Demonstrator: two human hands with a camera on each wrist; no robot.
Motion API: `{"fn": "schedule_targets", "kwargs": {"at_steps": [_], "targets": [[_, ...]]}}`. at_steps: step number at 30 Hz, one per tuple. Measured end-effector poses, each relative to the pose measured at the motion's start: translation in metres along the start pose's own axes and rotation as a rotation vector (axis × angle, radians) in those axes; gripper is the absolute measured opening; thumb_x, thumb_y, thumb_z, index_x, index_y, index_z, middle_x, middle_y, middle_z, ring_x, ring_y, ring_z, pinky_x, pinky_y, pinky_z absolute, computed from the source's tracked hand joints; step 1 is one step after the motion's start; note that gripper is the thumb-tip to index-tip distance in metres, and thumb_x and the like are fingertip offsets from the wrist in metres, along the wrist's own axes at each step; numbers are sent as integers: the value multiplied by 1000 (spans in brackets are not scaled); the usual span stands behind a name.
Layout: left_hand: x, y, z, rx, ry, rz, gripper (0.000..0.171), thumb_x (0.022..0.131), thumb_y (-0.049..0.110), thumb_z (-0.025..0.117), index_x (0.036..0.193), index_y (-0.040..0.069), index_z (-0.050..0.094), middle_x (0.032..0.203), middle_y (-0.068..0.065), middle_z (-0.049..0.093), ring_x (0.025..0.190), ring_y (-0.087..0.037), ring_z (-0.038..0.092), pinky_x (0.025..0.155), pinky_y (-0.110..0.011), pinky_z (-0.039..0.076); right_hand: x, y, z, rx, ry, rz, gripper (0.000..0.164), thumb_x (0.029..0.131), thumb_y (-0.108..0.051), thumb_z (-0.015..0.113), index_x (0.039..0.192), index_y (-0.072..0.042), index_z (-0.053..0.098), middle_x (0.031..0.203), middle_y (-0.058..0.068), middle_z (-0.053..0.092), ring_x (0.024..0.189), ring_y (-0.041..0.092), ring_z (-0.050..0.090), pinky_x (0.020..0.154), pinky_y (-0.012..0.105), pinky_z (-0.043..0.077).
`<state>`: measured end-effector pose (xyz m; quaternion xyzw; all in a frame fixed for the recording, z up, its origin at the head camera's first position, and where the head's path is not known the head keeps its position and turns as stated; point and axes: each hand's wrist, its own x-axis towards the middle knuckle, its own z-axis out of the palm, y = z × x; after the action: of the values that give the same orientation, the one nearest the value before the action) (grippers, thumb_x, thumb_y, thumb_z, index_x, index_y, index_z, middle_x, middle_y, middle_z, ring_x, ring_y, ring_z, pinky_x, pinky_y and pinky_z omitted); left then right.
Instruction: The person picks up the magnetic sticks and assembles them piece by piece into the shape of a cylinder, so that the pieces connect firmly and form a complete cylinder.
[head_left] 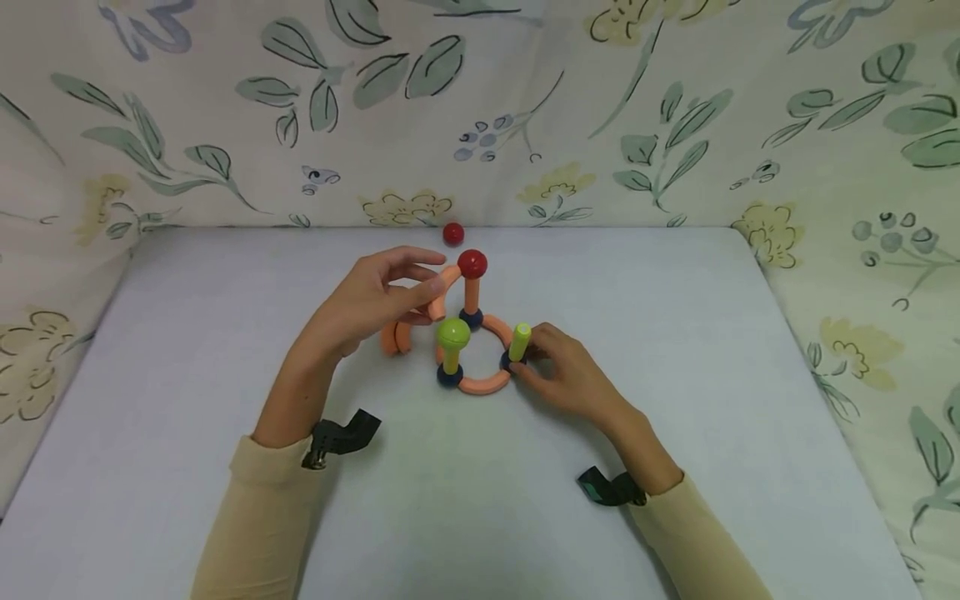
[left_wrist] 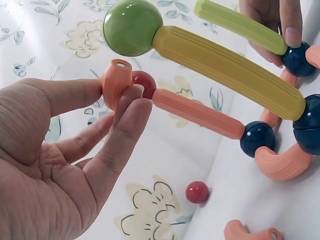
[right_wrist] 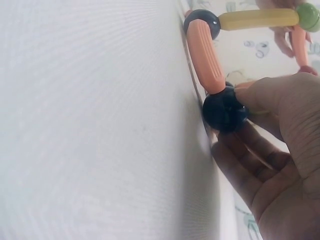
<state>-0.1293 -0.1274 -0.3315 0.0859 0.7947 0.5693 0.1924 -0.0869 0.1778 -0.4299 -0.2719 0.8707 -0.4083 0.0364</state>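
Room: we see pale fabric [head_left: 450,179] at the left, back and right, printed with green leaves and yellow and blue flowers.
Worktop: we have a plain white worktop [head_left: 150,375], its back edge against the fabric.
Left arm: beige sleeve [head_left: 258,517], dark strap [head_left: 345,435]; the fingers of the left hand [head_left: 367,296] pinch one curved orange piece [left_wrist: 112,85], held above the worktop beside the upper red ball [head_left: 472,264]. We cannot tell whether the two touch.
Loose things: we count what look like two orange arcs [head_left: 395,338] lying left of the ring, and one loose red ball [head_left: 453,234] near the back edge.
Ring: three navy balls, three curved orange links [head_left: 483,385].
Uprights: three; a yellow rod [head_left: 451,362] under a green ball [head_left: 453,333], an orange rod [head_left: 472,295] under the upper red ball, and a light green rod [head_left: 520,342], its top bare.
Right arm: another beige sleeve and dark strap; the fingers of the right hand [head_left: 562,371] grip the right navy ball [right_wrist: 225,111], at the foot of the light green rod.
Finish: we see glossy round balls, matte rods and links with lengthwise grooves.
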Motion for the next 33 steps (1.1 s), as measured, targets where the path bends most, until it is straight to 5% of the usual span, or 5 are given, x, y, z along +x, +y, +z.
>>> {"fn": "schedule_targets", "kwargs": {"at_steps": [5, 13, 17, 23, 33], "targets": [[0, 2, 1, -20, -21, 1, 50, 104, 29, 70, 149, 16, 56, 138, -14, 63, 100, -25, 77, 89, -42, 65, 0, 0, 0, 3, 0, -2, 18, 95, -6, 77, 110, -7, 67, 110, 7, 68, 105, 20, 72, 95, 38, 62], [7, -7, 1, 37, 6, 12, 41, 115, 22, 46, 155, 12, 50, 139, -17, 61, 102, -25, 73, 89, -35, 65, 1, -1, -1, -5, -3, 3, 18, 95, -7, 77, 110, -8, 67, 111, 7, 68, 106, 19, 72, 95, 38, 62], [15, -20, 8, 125, 37, 63, 42, 112, 10, 50, 154, 11, 52, 141, -16, 63, 118, -31, 68, 100, -46, 61, -1, -1, 0, -15, 0, 5, 18, 95, -7, 77, 110, -6, 67, 111, 8, 69, 105, 20, 73, 94, 38, 63], [22, -34, 24, 317, -49, 59, 54, 104, 5, 60, 156, 8, 49, 156, -15, 56, 143, -38, 55, 116, -58, 48, -2, -2, 0, -32, -7, 23, 18, 95, -9, 78, 110, -8, 68, 111, 7, 69, 104, 19, 72, 94, 38, 62], [32, -44, 41, 388, -119, 77, 57, 101, 17, 69, 154, 4, 52, 157, -19, 56, 152, -37, 48, 126, -60, 35, 0, -2, 0, -4, -4, 20, 17, 95, -7, 78, 110, -8, 69, 112, 7, 69, 105, 19, 72, 95, 38, 62]]}}
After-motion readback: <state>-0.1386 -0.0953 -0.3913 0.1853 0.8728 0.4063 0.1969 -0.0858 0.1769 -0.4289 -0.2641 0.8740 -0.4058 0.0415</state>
